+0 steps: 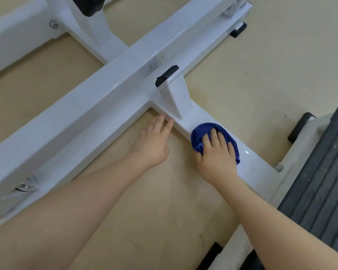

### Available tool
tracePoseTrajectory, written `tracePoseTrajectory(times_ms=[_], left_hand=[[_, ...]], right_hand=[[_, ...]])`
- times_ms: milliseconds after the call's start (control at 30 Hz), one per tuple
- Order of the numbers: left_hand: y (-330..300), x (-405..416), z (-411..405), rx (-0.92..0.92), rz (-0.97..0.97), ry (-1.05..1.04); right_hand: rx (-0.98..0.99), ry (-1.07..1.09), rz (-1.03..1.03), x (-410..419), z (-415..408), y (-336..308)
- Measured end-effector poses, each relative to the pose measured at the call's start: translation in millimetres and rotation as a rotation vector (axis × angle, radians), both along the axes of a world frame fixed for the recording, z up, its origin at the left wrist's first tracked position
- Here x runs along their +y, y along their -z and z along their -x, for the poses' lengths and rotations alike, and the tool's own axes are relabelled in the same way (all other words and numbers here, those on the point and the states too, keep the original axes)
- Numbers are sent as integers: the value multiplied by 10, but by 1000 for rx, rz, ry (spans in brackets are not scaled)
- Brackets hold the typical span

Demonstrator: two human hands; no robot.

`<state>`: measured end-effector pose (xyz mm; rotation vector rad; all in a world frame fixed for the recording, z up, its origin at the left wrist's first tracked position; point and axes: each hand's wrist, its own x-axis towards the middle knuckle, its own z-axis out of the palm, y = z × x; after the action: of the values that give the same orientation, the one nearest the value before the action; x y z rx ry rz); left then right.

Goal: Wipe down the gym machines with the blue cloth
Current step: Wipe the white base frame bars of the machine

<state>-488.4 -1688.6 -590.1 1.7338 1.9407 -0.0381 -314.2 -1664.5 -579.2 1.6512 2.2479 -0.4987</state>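
Cloth, the blue cloth [220, 133], lies bunched on the white machine frame [98, 98] (a low floor beam), pressed under the right hand [216, 154] with fingers spread flat. At nine o'clock of it, the left hand [154, 141] rests open, fingertips touching the beam's side.

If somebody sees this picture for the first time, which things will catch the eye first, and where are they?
The blue cloth stands out most, bunched under the right hand on a white frame bar right of centre. The left hand lies open beside it, fingertips touching the bar's side. A long white beam crosses the tan floor diagonally.
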Motion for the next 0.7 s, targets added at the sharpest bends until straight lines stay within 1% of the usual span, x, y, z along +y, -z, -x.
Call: tracePoseTrajectory(times_ms=[67, 100, 167, 233, 267, 400, 467, 600, 700], left_hand=[[0, -11, -7, -17, -106, -74], [13, 1, 4, -13, -128, -72], [44, 36, 42, 23, -76, -4], [63, 36, 65, 66, 15, 50], [78, 36, 72, 76, 21, 48], [104, 20, 96, 9, -70, 18], [99, 29, 85, 15, -86, 43], [83, 46, 11, 84, -41, 68], [51, 72, 9, 95, -30, 60]], right_hand=[[83, 44, -8, 223, 329, 90], [114, 68, -6, 330, 481, 132], [137, 89, 3, 457, 609, 182], [160, 38, 3, 393, 455, 136], [163, 8, -12, 308, 314, 120], [34, -6, -38, -19, -62, 52], [48, 8, -32, 78, 72, 83], [112, 30, -14, 453, 489, 169], [102, -32, -1, 322, 258, 124]])
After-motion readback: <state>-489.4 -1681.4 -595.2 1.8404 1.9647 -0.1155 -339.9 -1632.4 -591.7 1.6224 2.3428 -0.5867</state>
